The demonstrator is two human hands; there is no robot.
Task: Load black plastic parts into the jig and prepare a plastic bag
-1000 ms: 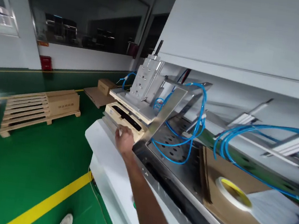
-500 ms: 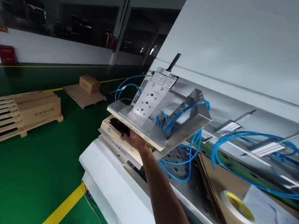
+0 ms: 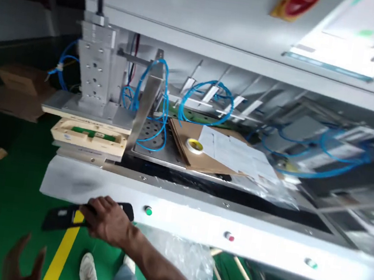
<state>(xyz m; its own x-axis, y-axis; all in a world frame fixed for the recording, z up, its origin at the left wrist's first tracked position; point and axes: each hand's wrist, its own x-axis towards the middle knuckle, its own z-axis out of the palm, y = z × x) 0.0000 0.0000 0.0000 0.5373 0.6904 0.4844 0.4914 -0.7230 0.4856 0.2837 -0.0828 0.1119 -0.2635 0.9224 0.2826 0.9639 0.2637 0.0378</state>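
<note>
My right hand [image 3: 107,219] is closed around a long, flat black plastic piece [image 3: 59,218], held in front of the machine's white front panel. The piece has rounded ends, and yellow shows at what looks like an opening in it; its exact kind is unclear. Below and to the left, my left hand [image 3: 24,263] is blurred, thumb and finger apart, with nothing between them. Above my right hand stands a press fixture: a cream-coloured lower block [image 3: 89,138] with a green recess sits under a metal upper plate [image 3: 89,109], with a gap between.
Green [image 3: 148,210] and red [image 3: 230,236] buttons line the front panel [image 3: 190,223]. A tape roll [image 3: 194,146] and white sheets [image 3: 237,151] lie on cardboard [image 3: 181,141]. Blue air hoses [image 3: 180,107] loop behind. Clear plastic wrap [image 3: 188,257] hangs below the panel.
My right hand has come out of the fixture's gap with the black plastic piece and moved down in front of the panel. My left hand has entered view. The camera has turned right and down.
</note>
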